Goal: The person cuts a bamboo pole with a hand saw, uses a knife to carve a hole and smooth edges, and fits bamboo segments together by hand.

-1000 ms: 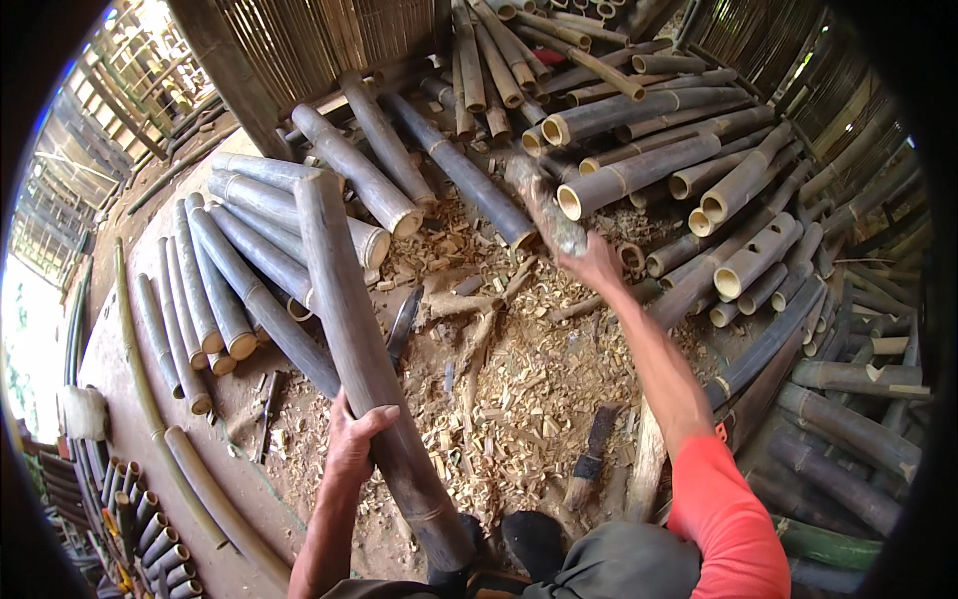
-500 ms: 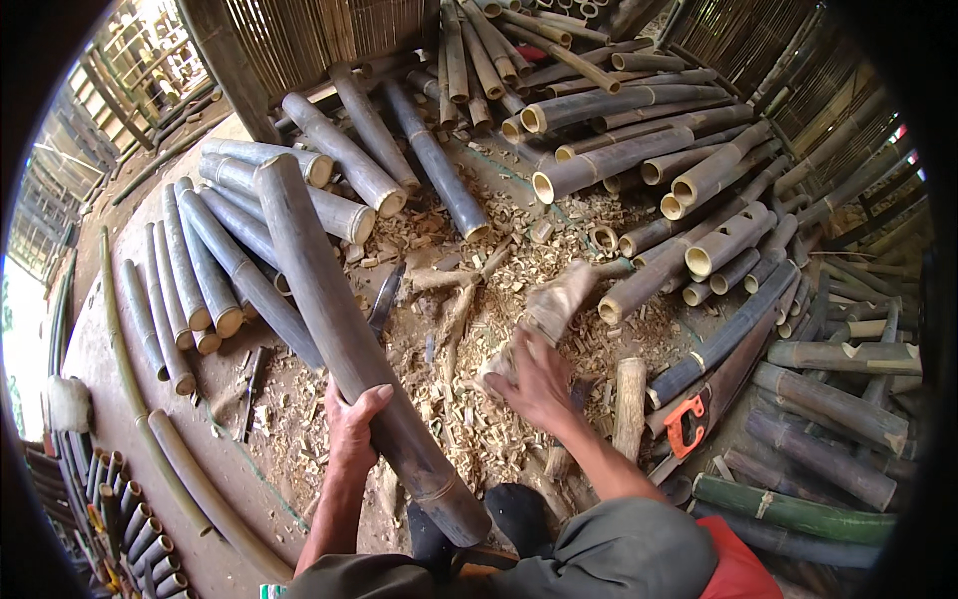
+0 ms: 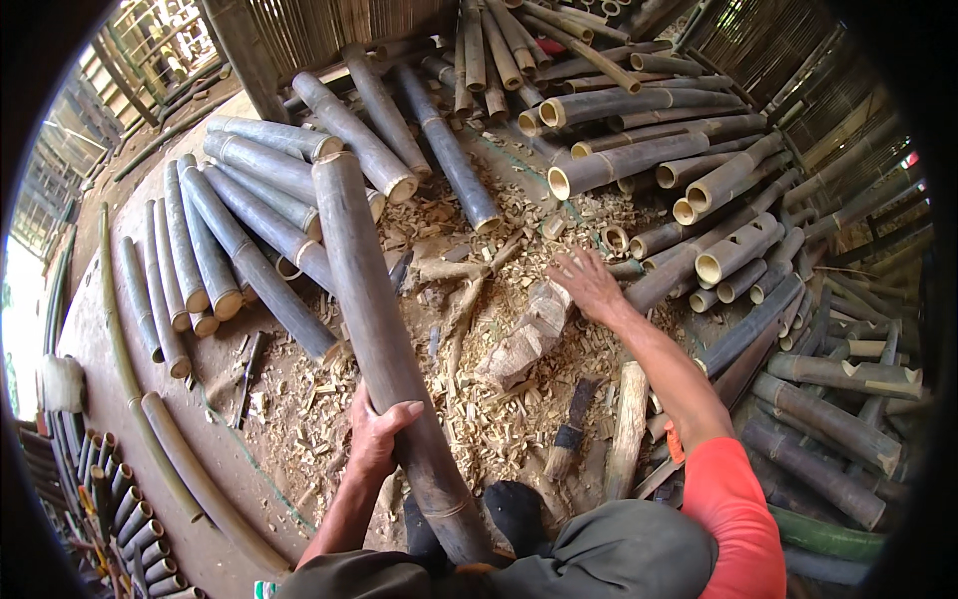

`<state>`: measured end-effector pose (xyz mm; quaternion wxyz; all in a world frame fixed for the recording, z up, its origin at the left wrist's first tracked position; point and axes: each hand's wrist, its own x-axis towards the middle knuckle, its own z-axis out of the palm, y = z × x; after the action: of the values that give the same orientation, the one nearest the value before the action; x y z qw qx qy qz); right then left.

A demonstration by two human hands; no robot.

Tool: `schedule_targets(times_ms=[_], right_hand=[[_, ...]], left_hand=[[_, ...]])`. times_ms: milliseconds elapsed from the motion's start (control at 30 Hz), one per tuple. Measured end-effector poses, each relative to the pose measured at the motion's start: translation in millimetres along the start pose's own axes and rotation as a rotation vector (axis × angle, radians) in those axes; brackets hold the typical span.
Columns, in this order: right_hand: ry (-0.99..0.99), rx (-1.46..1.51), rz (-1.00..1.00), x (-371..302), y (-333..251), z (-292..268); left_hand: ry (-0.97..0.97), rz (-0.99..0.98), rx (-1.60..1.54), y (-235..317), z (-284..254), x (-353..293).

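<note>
My left hand (image 3: 377,439) grips the bamboo pole (image 3: 374,309), long axis pointing toward eleven o'clock; my right hand (image 3: 587,283) fingers spread wide, empty, above the wood block (image 3: 527,334).

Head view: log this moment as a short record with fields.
setting: workshop floor strewn with wood chips
left hand: grips the long bamboo pole
right hand: open, reaching out over the chips beside the wooden block
nearby: blade tool lying on the chips
surroundings: cut bamboo stacks
</note>
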<state>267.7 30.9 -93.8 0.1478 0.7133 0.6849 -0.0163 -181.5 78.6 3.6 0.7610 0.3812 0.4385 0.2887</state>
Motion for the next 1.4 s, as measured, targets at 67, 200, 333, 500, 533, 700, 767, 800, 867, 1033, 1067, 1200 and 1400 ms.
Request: schedule_targets(times_ms=[67, 200, 333, 500, 533, 700, 767, 800, 867, 1033, 1067, 1200, 1400], right_hand=[[0.001, 0.038, -0.078, 3.0, -1.9, 2.7], [0.135, 0.180, -0.073, -14.0, -19.0, -9.6], [0.146, 0.319, 0.065, -29.1, -62.9, -26.7], [0.081, 0.272, 0.160, -42.4, -113.9, -8.9], [0.108, 0.278, 0.172, -51.4, -122.8, -8.0], [0.321, 0.640, 0.335, -132.7, -162.8, -75.9], [0.315, 0.837, 0.418, -189.0, -161.8, -87.0], [0.314, 0.927, 0.447, -221.4, -156.7, -79.6], [0.328, 0.857, 0.608, -286.2, -160.6, -71.4], [-0.024, 0.389, 1.164, -401.6, -205.5, 3.7], [-0.112, 0.422, 1.207, -401.9, -217.2, 15.5], [-0.216, 0.629, 1.246, -401.1, -234.2, 46.3], [-0.218, 0.802, 1.167, -364.0, -224.4, 55.1]], left_hand=[[-0.001, -0.026, -0.007, -5.0, 4.1, 2.2], [-0.012, -0.064, 0.029, -3.1, -0.1, -6.5], [-0.077, -0.093, 0.031, -0.9, 13.4, -10.1], [-0.254, -0.162, 0.102, -56.8, 41.0, 8.0], [-0.274, -0.160, 0.135, -72.0, 44.2, 10.7], [-0.287, -0.196, 0.100, -132.0, 30.8, 22.2], [-0.328, -0.288, -0.010, -153.1, 31.5, 23.8], [-0.304, -0.251, 0.029, -158.9, 37.3, 22.7], [-0.268, -0.189, 0.094, -177.3, 51.6, 16.8], [-0.237, -0.185, 0.159, -167.8, 44.4, 0.8], [-0.246, -0.212, 0.171, -161.6, 35.0, -0.5], [-0.399, -0.284, 0.379, -131.2, 26.0, -5.4], [-0.604, -0.202, 0.706, -12.6, -76.6, 19.6]])
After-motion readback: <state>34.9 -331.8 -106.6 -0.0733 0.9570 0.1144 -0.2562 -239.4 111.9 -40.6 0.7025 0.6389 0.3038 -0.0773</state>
